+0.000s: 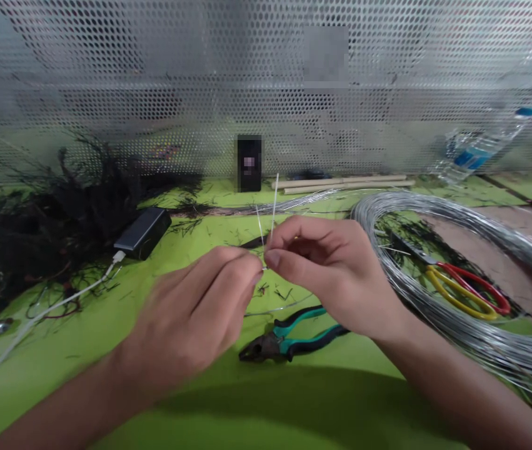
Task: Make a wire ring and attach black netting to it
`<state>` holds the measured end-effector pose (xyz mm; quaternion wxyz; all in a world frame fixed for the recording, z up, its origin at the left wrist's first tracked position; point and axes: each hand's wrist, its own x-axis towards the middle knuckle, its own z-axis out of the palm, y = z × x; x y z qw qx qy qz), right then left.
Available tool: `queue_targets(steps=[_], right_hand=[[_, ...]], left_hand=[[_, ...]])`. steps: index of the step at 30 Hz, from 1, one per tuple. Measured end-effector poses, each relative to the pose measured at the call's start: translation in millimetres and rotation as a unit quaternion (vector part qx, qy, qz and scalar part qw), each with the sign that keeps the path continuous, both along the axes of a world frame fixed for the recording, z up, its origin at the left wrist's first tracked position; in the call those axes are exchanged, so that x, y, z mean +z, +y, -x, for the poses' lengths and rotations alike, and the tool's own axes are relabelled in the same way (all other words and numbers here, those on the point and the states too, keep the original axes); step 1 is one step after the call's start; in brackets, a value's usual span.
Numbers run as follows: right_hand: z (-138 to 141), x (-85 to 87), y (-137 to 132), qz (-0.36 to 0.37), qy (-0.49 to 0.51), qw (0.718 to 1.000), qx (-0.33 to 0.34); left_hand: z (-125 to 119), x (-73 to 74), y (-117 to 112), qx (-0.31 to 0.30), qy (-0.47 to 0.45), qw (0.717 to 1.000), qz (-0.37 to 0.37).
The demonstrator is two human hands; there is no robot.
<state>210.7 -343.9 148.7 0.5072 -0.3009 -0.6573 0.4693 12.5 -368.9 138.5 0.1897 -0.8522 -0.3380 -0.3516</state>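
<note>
My left hand (pixel 204 306) and my right hand (pixel 336 269) meet at the middle of the green table, fingertips almost touching. My right thumb and forefinger pinch a thin pale wire (pixel 275 203), whose two ends stick up above the fingers. The left fingers are closed at the wire's lower part, and my palm hides what lies inside. Below the hands lie pliers (pixel 268 347) with green and black handles, partly covered by my right wrist. Behind the fingers a dark slim tool (pixel 251 242) shows only in part.
A large coil of silver wire (pixel 401 281) lies on the right, with red and yellow handled scissors (pixel 467 290) inside it. Black bristly fibres (pixel 73 200) and a power bank (pixel 144 232) with a white cable are left. A phone (pixel 249 164), sticks (pixel 341 183) and bottle (pixel 476 153) stand behind.
</note>
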Motion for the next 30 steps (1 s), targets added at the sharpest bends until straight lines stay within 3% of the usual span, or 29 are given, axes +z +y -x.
queue_targets(steps=[4, 9, 12, 15, 17, 21, 25, 28, 30], right_hand=[[2.4, -1.3, -2.7, -0.005, 0.003, 1.0, 0.01], [3.3, -2.5, -7.7, -0.043, 0.005, 0.999, 0.006], [4.0, -2.5, -10.2, -0.05, -0.016, 0.999, -0.013], [5.5, -1.6, -12.4, -0.036, -0.027, 0.999, -0.021], [6.7, -0.4, -14.2, -0.018, -0.016, 1.0, -0.019], [6.1, 3.9, -16.6, 0.07, 0.027, 0.997, -0.004], [0.4, 8.5, -12.6, 0.142, 0.006, 0.99, 0.019], [-2.5, 8.5, -8.0, 0.151, -0.012, 0.987, 0.048], [-2.4, 6.2, -6.8, 0.122, -0.013, 0.992, 0.034]], left_hand=[[-3.3, 11.6, -5.6, 0.005, -0.101, 0.982, 0.162], [-1.5, 29.6, -4.3, -0.022, -0.198, 0.894, 0.401], [-2.2, 33.2, -1.0, -0.018, -0.249, 0.859, 0.447], [-3.2, 33.9, 0.5, -0.015, -0.266, 0.844, 0.466], [-3.3, 33.8, -0.5, -0.013, -0.261, 0.851, 0.456], [-2.9, 31.2, -3.6, -0.009, -0.222, 0.898, 0.381], [-3.3, 27.7, -3.4, -0.029, -0.166, 0.936, 0.31], [-3.3, 27.3, -2.7, -0.03, -0.162, 0.943, 0.29], [-2.6, 28.1, -2.8, -0.026, -0.174, 0.936, 0.305]])
